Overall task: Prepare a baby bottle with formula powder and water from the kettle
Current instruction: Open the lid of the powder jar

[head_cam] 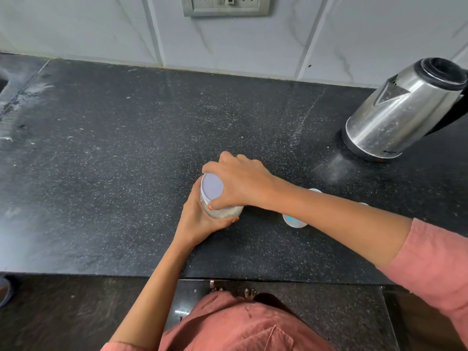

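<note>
At the frame's centre, the left hand (200, 219) clasped the side of the jar (222, 211) of pale powder on the counter (101, 148), while the right hand (240, 183) closed over its lid (211, 187). The step looked like opening or shutting the jar; which, I cannot tell. Just right, under the forearm, stood the bottle (295, 220), mostly hidden. The kettle (400, 110) sat upper right, well apart. Next would come a firm twist.
</note>
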The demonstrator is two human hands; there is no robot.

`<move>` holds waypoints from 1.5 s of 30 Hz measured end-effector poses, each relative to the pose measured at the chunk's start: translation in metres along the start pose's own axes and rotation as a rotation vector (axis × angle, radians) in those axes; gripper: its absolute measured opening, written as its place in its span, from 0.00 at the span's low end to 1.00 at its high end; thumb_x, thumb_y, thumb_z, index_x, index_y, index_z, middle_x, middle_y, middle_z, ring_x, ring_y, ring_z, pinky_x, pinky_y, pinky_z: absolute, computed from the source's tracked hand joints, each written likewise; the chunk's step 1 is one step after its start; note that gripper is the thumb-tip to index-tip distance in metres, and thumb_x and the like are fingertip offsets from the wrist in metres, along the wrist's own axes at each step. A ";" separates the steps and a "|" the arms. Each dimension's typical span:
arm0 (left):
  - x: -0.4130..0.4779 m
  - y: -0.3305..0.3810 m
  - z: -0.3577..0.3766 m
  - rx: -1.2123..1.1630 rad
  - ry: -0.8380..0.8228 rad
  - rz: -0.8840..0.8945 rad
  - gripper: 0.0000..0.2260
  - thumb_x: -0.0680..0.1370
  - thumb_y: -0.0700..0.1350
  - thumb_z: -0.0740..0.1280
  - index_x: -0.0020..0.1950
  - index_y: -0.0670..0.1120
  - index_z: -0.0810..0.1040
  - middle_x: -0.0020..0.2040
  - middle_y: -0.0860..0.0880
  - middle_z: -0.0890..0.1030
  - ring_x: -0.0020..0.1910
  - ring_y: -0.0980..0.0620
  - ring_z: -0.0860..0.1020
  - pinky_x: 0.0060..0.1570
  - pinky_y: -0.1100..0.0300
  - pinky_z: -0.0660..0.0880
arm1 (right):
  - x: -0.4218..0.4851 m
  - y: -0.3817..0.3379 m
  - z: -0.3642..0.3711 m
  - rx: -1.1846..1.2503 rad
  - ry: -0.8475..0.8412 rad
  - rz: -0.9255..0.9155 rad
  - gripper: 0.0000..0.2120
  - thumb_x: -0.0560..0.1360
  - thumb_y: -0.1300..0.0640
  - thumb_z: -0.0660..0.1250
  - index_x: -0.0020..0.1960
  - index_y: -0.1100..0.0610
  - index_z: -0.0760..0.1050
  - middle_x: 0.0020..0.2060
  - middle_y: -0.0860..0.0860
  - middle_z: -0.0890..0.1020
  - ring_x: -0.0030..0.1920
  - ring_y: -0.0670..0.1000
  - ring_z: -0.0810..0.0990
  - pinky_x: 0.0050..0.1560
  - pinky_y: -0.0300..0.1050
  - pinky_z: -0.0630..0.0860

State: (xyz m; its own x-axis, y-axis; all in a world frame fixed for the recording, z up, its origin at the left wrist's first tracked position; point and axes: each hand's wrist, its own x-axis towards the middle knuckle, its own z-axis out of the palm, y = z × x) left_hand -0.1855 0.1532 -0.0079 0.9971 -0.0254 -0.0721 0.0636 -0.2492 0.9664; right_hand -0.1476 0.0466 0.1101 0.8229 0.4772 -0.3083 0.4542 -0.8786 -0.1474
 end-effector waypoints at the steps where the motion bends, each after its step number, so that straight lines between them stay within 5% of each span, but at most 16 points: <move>1: 0.000 0.000 0.000 0.013 -0.002 -0.004 0.40 0.51 0.58 0.74 0.60 0.62 0.61 0.57 0.61 0.73 0.54 0.76 0.70 0.47 0.79 0.67 | 0.001 0.000 -0.001 0.008 -0.023 -0.035 0.30 0.67 0.48 0.70 0.67 0.49 0.64 0.60 0.53 0.68 0.60 0.58 0.69 0.45 0.48 0.64; 4: 0.000 0.000 -0.001 0.048 -0.006 0.000 0.36 0.51 0.58 0.73 0.56 0.65 0.62 0.55 0.64 0.73 0.53 0.74 0.71 0.47 0.78 0.68 | 0.002 0.001 -0.002 0.048 -0.113 -0.143 0.29 0.67 0.57 0.70 0.65 0.49 0.65 0.61 0.51 0.67 0.61 0.55 0.65 0.45 0.45 0.66; 6: 0.000 -0.001 -0.001 0.058 -0.005 -0.005 0.37 0.51 0.59 0.73 0.57 0.63 0.63 0.54 0.64 0.72 0.53 0.71 0.72 0.46 0.78 0.68 | 0.005 0.003 -0.001 0.095 -0.125 -0.211 0.26 0.67 0.58 0.69 0.64 0.51 0.67 0.60 0.51 0.68 0.63 0.55 0.65 0.53 0.46 0.68; 10: 0.000 -0.005 -0.002 0.043 -0.007 0.004 0.44 0.50 0.59 0.74 0.64 0.58 0.61 0.58 0.58 0.73 0.57 0.61 0.73 0.52 0.69 0.69 | 0.003 0.003 0.002 0.170 -0.060 -0.157 0.30 0.68 0.47 0.71 0.66 0.50 0.66 0.63 0.52 0.68 0.65 0.55 0.64 0.62 0.51 0.66; 13: -0.001 -0.002 -0.003 0.017 -0.013 -0.022 0.44 0.49 0.59 0.74 0.63 0.60 0.61 0.58 0.61 0.72 0.55 0.70 0.71 0.50 0.76 0.67 | 0.000 0.004 0.000 0.103 -0.029 -0.026 0.35 0.67 0.43 0.71 0.69 0.51 0.62 0.63 0.54 0.67 0.63 0.58 0.66 0.56 0.52 0.69; 18: -0.001 0.001 -0.003 0.053 -0.014 -0.036 0.39 0.50 0.60 0.74 0.58 0.65 0.62 0.55 0.66 0.72 0.55 0.72 0.71 0.48 0.74 0.68 | 0.005 0.004 -0.003 0.090 -0.172 -0.127 0.32 0.66 0.60 0.72 0.67 0.49 0.64 0.61 0.53 0.65 0.62 0.56 0.65 0.57 0.51 0.71; 22: -0.002 0.001 -0.003 0.071 0.002 -0.023 0.41 0.49 0.61 0.73 0.61 0.60 0.63 0.55 0.65 0.72 0.55 0.66 0.72 0.52 0.68 0.68 | 0.010 0.002 0.001 0.126 -0.183 -0.201 0.28 0.67 0.58 0.71 0.64 0.51 0.67 0.62 0.51 0.67 0.65 0.55 0.62 0.69 0.59 0.58; 28: 0.000 0.003 -0.003 0.040 0.001 -0.022 0.43 0.49 0.60 0.73 0.61 0.63 0.60 0.59 0.60 0.72 0.59 0.61 0.71 0.53 0.68 0.68 | 0.001 0.005 -0.001 0.081 -0.003 -0.025 0.35 0.67 0.44 0.71 0.69 0.51 0.62 0.62 0.54 0.67 0.63 0.59 0.67 0.55 0.53 0.70; 33: -0.003 0.006 -0.002 0.029 0.002 -0.016 0.41 0.49 0.61 0.73 0.59 0.65 0.61 0.56 0.65 0.72 0.55 0.71 0.71 0.51 0.73 0.68 | 0.000 0.006 -0.007 0.054 -0.060 -0.115 0.32 0.67 0.54 0.72 0.67 0.48 0.64 0.61 0.53 0.67 0.60 0.56 0.69 0.47 0.47 0.68; 38: -0.002 0.007 -0.004 0.024 -0.005 0.026 0.38 0.50 0.58 0.74 0.56 0.67 0.62 0.54 0.69 0.69 0.52 0.80 0.68 0.44 0.82 0.65 | 0.011 0.020 -0.032 0.176 -0.121 -0.149 0.33 0.64 0.55 0.75 0.66 0.47 0.67 0.59 0.53 0.67 0.58 0.52 0.69 0.55 0.48 0.71; 45: 0.000 -0.002 -0.004 0.051 -0.019 0.099 0.39 0.53 0.59 0.76 0.60 0.66 0.63 0.59 0.71 0.69 0.59 0.75 0.67 0.54 0.80 0.62 | 0.051 0.053 -0.054 0.381 -0.069 -0.030 0.32 0.68 0.54 0.72 0.70 0.51 0.64 0.67 0.50 0.68 0.61 0.48 0.68 0.45 0.35 0.68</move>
State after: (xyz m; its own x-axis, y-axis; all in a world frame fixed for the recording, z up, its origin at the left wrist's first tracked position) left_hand -0.1855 0.1577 -0.0089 0.9974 -0.0704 0.0180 -0.0379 -0.2937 0.9552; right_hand -0.0635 0.0253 0.1371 0.7805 0.5114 -0.3596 0.3075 -0.8148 -0.4914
